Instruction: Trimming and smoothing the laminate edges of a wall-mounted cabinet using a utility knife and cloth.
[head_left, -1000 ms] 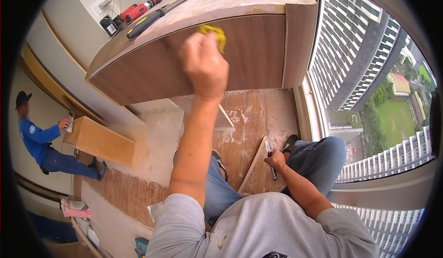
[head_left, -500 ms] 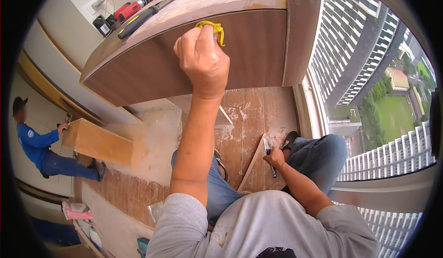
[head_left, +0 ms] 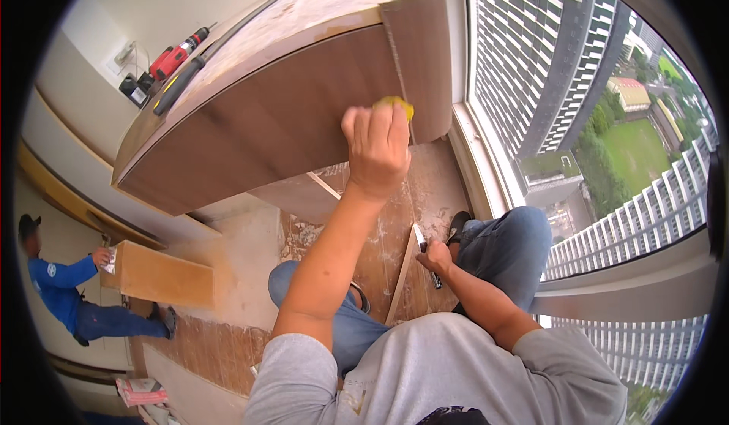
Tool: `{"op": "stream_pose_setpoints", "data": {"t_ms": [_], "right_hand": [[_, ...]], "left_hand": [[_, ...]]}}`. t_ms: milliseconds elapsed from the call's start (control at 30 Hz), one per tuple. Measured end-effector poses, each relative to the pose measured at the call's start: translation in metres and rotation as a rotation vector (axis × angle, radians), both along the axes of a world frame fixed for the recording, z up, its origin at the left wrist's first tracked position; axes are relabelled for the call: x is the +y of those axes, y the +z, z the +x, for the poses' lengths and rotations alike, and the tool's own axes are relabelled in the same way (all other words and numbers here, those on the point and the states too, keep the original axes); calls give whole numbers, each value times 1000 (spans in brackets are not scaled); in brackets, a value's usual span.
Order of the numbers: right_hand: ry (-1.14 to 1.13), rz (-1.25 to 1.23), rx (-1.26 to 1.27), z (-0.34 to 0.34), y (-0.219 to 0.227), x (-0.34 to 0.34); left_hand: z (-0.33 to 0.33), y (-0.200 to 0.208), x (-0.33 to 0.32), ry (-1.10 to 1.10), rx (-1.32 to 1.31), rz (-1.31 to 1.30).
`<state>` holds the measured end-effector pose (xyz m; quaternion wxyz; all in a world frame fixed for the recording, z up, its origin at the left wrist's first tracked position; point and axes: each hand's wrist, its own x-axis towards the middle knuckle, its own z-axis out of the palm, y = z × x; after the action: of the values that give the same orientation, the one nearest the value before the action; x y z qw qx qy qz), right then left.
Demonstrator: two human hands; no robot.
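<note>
My left hand (head_left: 378, 151) is closed on a crumpled yellow cloth (head_left: 405, 109). It presses the cloth against the brown wood-grain front panel (head_left: 281, 94) of a cabinet, close to the seam on the panel's right. Low between my knees, my right hand (head_left: 435, 256) grips a hand tool (head_left: 436, 280) with a dark handle and a pale, narrow blade; its exact kind is hard to make out. Beside this hand a thin wooden strip (head_left: 401, 277) slants up from the floor.
On the cabinet's dusty top lie a red cordless drill (head_left: 177, 58) and a black-and-yellow-handled tool (head_left: 178, 85). Debris litters the wooden floor (head_left: 372, 254). A tall window (head_left: 486, 155) runs along the right. At far left a person in blue (head_left: 61, 273) handles a wooden box (head_left: 163, 274).
My left hand has slid the yellow cloth right and down across the panel toward its seam. My view has turned slightly. The right hand keeps its hold on the tool.
</note>
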<state>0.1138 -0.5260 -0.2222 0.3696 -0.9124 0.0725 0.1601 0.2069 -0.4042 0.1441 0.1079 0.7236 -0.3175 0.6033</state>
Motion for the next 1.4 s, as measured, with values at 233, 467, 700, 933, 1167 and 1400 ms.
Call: {"op": "stream_pose_setpoints", "data": {"t_ms": [233, 467, 700, 933, 1167, 1400], "right_hand": [[30, 5, -19, -2, -4, 3], [-3, 67, 33, -1, 22, 6], [1, 62, 43, -1, 25, 1], [-13, 58, 27, -3, 16, 3], [-1, 46, 81, -3, 31, 4], [20, 20, 39, -5, 17, -1]], "left_hand": [[9, 29, -15, 37, -76, -26], [0, -3, 4, 36, 0, 93], [4, 16, 4, 64, -79, 146], [13, 60, -4, 79, -158, 80], [-6, 10, 18, 68, 6, 229], [16, 72, 35, 168, -290, -22]]}}
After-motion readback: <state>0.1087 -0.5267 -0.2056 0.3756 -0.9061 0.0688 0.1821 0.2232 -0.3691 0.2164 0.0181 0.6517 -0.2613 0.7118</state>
